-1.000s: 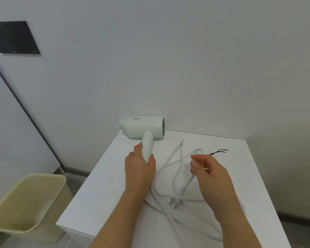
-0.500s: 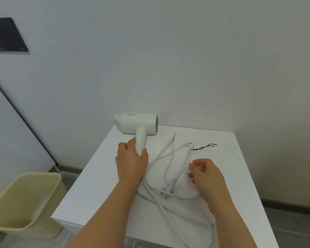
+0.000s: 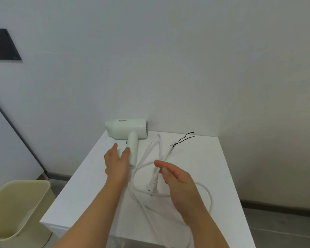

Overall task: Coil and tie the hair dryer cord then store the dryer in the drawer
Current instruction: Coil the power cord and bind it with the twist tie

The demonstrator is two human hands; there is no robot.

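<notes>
The pale green hair dryer (image 3: 126, 130) lies on its side at the back of the white cabinet top (image 3: 204, 161), nozzle to the left and handle towards me. My left hand (image 3: 116, 162) rests beside the handle with its fingers spread and only the thumb touching it. Loose loops of the white cord (image 3: 208, 196) sprawl over the top. My right hand (image 3: 179, 183) pinches the cord just above the plug (image 3: 152, 186), which hangs slightly raised. A black twist tie (image 3: 183, 139) sits on a far bend of the cord. No drawer is visible.
A beige plastic bin (image 3: 20, 203) stands on the floor to the left of the cabinet. White walls close in behind and to the right. A dark panel (image 3: 4, 44) hangs on the wall at upper left.
My left hand has let go of the dryer handle and opened beside it. My right hand has moved in and pinched the cord near the plug, lifting it a little.
</notes>
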